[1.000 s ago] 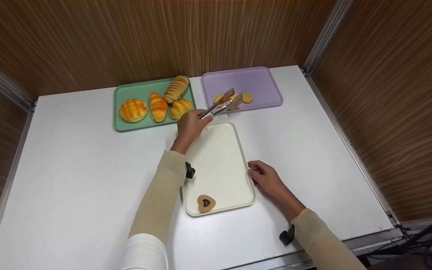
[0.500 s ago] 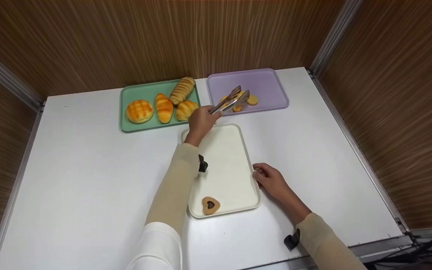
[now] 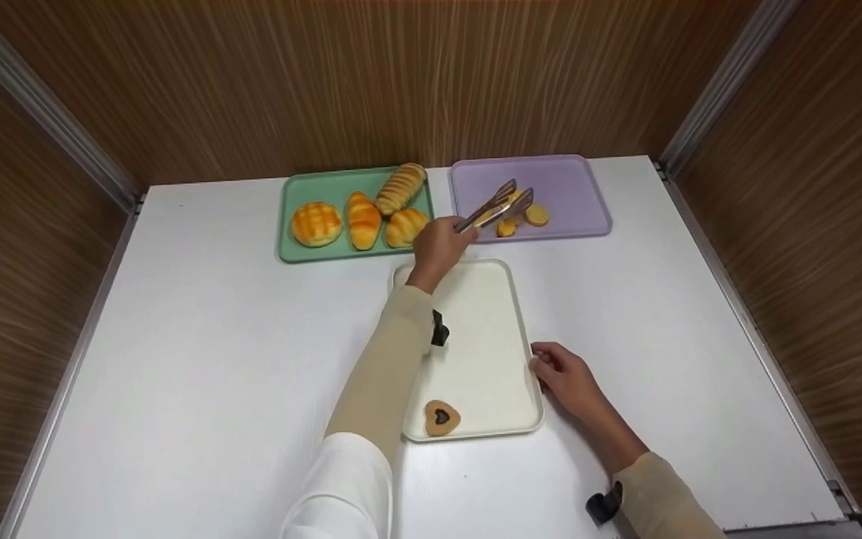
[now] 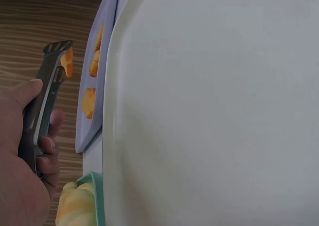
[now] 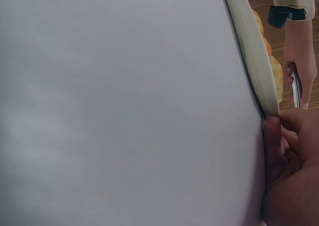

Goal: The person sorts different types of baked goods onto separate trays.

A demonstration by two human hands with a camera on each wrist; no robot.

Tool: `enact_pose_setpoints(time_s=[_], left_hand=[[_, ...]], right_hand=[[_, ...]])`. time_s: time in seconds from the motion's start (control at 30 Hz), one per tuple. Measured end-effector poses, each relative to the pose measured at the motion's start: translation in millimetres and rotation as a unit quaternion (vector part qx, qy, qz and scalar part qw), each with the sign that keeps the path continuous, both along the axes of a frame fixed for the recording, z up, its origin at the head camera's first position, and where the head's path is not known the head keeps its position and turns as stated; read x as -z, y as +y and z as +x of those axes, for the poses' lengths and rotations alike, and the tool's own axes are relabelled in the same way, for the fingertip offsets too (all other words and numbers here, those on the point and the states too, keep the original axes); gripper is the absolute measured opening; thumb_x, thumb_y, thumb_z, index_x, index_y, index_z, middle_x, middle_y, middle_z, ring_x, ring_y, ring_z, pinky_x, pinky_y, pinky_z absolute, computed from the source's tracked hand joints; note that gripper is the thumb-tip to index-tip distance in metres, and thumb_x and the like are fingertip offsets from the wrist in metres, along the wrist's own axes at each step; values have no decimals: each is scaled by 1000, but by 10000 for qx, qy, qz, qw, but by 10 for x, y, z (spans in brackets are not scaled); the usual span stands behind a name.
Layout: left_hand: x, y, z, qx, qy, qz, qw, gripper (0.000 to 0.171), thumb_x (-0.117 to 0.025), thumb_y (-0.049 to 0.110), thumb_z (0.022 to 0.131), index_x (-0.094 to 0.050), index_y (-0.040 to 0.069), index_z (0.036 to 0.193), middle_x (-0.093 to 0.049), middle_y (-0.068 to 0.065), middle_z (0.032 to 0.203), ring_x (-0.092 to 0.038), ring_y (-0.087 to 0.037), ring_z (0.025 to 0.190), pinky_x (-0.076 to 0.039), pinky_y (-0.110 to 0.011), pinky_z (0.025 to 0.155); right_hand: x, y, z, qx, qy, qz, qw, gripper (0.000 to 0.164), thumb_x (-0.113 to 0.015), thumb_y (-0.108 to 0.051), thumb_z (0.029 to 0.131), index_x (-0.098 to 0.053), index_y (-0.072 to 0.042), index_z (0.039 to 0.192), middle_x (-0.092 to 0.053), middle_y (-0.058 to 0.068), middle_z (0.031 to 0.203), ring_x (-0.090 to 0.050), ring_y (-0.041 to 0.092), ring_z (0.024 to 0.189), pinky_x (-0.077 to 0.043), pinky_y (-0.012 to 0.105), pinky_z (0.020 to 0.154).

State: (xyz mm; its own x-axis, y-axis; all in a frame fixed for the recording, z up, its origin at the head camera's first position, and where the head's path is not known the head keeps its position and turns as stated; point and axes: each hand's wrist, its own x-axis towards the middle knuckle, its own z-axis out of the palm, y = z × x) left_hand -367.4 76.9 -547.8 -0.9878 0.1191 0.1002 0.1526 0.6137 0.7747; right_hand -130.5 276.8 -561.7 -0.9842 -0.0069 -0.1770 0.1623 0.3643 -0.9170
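Observation:
My left hand grips metal tongs over the near edge of the lilac tray. An orange-yellow piece shows between the tong tips in the left wrist view. Below and beside it, several small yellow cookies lie on that tray, one round cookie to the right. Thumb and fingers of my right hand pinch the right rim of the white tray, as the right wrist view also shows. A heart-shaped cookie with a dark centre lies in its near left corner.
A green tray at the back holds a round bun, a croissant-like roll, a ridged long roll and another roll. Wood-grain walls enclose the white table at the back and sides.
The whole head view has shifted, so the scene sits farther right and lower. My left hand with the tongs has moved slightly forward over the lilac tray. My right hand stays at the rim.

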Motion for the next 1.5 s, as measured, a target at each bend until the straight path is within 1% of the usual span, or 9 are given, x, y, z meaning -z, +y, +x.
enact_pose_setpoints(time_s=[0.13,0.4,0.6,0.77,0.9,1.07,1.2,1.3,1.5], left_hand=[[-2,47,-30,-17,2,-2,10000,26,-69,39,93,-77,15,97,-68,3,77,-54,-13,68,-40,-28,62],[-17,96,-97,-130,-42,-162,9998,31,-69,43,92,-79,17,107,-74,6,87,-60,-12,76,-44,-34,71],[-14,195,-157,-144,-55,-255,9996,30,-68,42,93,-78,18,109,-75,6,92,-62,-11,78,-46,-33,72],[40,270,-189,-322,105,-503,9982,26,-67,41,94,-78,17,95,-73,5,81,-63,-14,72,-45,-34,67],[76,347,-196,-531,107,-706,9960,29,-69,45,93,-76,17,93,-74,5,85,-67,-15,77,-46,-37,69],[55,370,-174,-497,108,-643,9966,31,-70,46,92,-73,16,93,-72,4,84,-64,-15,76,-45,-36,68],[-4,274,-97,-425,196,-488,9977,28,-70,44,92,-69,17,85,-62,6,72,-53,-14,67,-38,-32,62],[-77,145,30,-311,347,-483,9977,30,-69,47,92,-67,17,85,-56,7,69,-47,-12,65,-32,-30,60],[-205,-154,524,33,569,-415,9975,35,-70,50,91,-76,19,106,-70,9,85,-57,-9,73,-39,-29,63]], right_hand=[[39,24,1,20,64,32,10000,30,-59,-2,99,-60,10,126,-62,15,97,-59,13,73,-52,23,66],[413,108,-124,45,-29,19,10000,35,-60,-8,101,-58,6,132,-61,11,99,-57,11,74,-50,22,65],[441,95,-129,152,50,95,9998,30,-62,-8,99,-63,2,127,-62,11,96,-57,12,75,-50,22,67],[469,87,-138,132,136,23,9998,28,-63,-8,98,-65,1,124,-62,9,94,-59,12,74,-51,23,66],[457,99,-136,161,174,-37,9997,28,-63,-7,97,-64,2,124,-62,9,93,-59,12,73,-51,23,65],[435,122,-126,230,150,-68,9996,28,-63,-7,98,-64,3,124,-62,10,93,-58,12,73,-51,23,65],[437,143,-125,149,129,-41,9998,29,-62,-8,98,-63,3,126,-61,9,94,-58,12,74,-51,23,66],[439,147,-132,124,111,-86,9998,30,-62,-7,99,-62,4,126,-61,10,95,-58,12,73,-52,23,65],[441,138,-141,91,129,-196,9997,30,-62,-6,98,-61,5,127,-61,11,96,-59,11,73,-52,23,64]])
